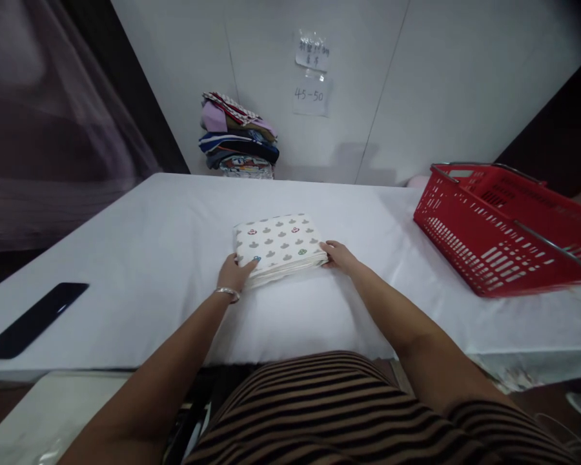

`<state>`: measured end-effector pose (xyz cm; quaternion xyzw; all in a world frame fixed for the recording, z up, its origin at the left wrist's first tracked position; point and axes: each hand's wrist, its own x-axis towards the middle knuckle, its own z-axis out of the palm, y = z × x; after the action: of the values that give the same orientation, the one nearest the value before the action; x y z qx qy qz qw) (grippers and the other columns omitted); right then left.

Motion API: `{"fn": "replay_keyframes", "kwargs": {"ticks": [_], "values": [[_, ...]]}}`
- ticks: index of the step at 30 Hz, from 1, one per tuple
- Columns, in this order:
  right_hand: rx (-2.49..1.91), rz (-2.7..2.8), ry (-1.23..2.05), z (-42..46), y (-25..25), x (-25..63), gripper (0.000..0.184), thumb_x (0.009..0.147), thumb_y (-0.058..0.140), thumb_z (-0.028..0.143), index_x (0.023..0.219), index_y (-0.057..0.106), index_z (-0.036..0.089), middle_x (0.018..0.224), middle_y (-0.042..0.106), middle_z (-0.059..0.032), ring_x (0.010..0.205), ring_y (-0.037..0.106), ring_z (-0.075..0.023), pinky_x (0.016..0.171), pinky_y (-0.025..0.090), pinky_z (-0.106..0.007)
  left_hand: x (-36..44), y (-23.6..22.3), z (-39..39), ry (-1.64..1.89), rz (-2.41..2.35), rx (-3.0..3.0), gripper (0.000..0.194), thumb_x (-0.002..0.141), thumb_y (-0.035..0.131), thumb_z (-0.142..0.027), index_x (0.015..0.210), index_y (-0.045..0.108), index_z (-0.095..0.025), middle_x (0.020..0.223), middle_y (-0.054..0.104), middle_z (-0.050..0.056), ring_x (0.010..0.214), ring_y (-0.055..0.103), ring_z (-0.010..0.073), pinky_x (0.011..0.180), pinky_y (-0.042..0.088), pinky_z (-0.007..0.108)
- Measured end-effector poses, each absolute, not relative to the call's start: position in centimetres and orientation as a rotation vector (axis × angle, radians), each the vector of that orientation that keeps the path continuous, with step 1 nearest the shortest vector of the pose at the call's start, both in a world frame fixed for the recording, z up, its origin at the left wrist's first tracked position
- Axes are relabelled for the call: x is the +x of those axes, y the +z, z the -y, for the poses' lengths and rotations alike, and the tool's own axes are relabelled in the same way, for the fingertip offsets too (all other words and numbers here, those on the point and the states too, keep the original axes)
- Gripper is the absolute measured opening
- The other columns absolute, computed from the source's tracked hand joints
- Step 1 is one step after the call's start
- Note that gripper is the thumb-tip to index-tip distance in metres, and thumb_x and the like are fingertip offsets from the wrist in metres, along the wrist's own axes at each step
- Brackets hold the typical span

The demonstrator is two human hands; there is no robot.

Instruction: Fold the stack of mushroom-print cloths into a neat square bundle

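A folded white cloth (281,240) with small grey motifs and a few red, green and blue ones lies on the white-covered table (140,258). Its layers show along the near edge. My left hand (236,274) grips the near left corner, thumb on top and fingers beneath the edge. On the right side, my right hand (339,254) pinches the near corner with the thumb above; its other fingers are partly hidden. A silver bracelet (228,294) circles my left wrist.
A red plastic basket (489,239) with metal handles stands at the right. Several folded fabrics (239,139) are piled at the table's back edge by the wall. A dark flat phone-like slab (33,321) lies at the left. Paper signs (312,95) hang on the wall.
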<state>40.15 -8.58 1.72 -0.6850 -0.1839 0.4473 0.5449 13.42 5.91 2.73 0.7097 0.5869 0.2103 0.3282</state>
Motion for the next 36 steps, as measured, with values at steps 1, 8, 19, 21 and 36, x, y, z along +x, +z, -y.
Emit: {"fn": "replay_keyframes", "kwargs": {"ticks": [1, 8, 19, 21, 36], "values": [[-1.609, 0.436, 1.078, 8.9, 1.8, 40.1, 0.049, 0.083, 0.057, 0.044, 0.123, 0.045, 0.018, 0.081, 0.062, -0.0053, 0.062, 0.061, -0.0145, 0.055, 0.055, -0.030, 13.3, 2.8, -5.8, 0.537, -1.542, 1.936, 0.071, 0.065, 0.067, -0.050, 0.124, 0.046, -0.015, 0.122, 0.055, 0.014, 0.108, 0.054, 0.0271, 0.091, 0.042, 0.036], [-1.472, 0.369, 1.119, 11.4, 1.9, 39.7, 0.048, 0.088, 0.051, 0.036, 0.131, 0.037, 0.021, 0.097, 0.064, -0.0081, 0.071, 0.064, -0.0135, 0.066, 0.058, -0.031, 15.1, 4.0, -2.2, 0.584, -1.175, 2.641, 0.047, 0.083, 0.050, -0.039, 0.126, 0.047, -0.022, 0.141, 0.037, 0.008, 0.130, 0.029, 0.0253, 0.107, 0.022, 0.037], [-1.459, 0.393, 0.963, 11.1, 0.6, 38.9, 0.065, 0.069, 0.059, 0.001, 0.130, 0.041, 0.014, 0.085, 0.063, -0.0035, 0.060, 0.060, -0.0104, 0.050, 0.052, -0.021, 26.3, 3.2, 2.5, 0.350, -0.777, 2.882, 0.036, 0.080, 0.054, -0.038, 0.112, 0.055, -0.022, 0.113, 0.056, 0.009, 0.108, 0.047, 0.0263, 0.090, 0.034, 0.039], [-1.494, 0.403, 0.931, 10.9, 0.2, 39.0, 0.063, 0.068, 0.057, 0.001, 0.128, 0.043, 0.013, 0.084, 0.062, -0.0032, 0.057, 0.059, -0.0096, 0.046, 0.050, -0.019, 26.8, 3.0, 2.3, 0.333, -0.837, 2.879, 0.030, 0.083, 0.049, -0.038, 0.106, 0.058, -0.021, 0.108, 0.057, 0.009, 0.105, 0.048, 0.0256, 0.088, 0.035, 0.038], [-1.861, 0.719, 0.510, 11.5, -1.1, 38.8, 0.019, 0.072, 0.054, 0.026, 0.085, 0.064, 0.018, 0.073, 0.064, 0.0009, 0.063, 0.057, -0.0106, 0.056, 0.043, -0.019, 27.2, 2.8, 1.5, 0.304, -1.023, 2.742, 0.030, 0.086, 0.042, -0.041, 0.094, 0.065, -0.023, 0.099, 0.060, 0.006, 0.099, 0.052, 0.0207, 0.083, 0.039, 0.030]]}}
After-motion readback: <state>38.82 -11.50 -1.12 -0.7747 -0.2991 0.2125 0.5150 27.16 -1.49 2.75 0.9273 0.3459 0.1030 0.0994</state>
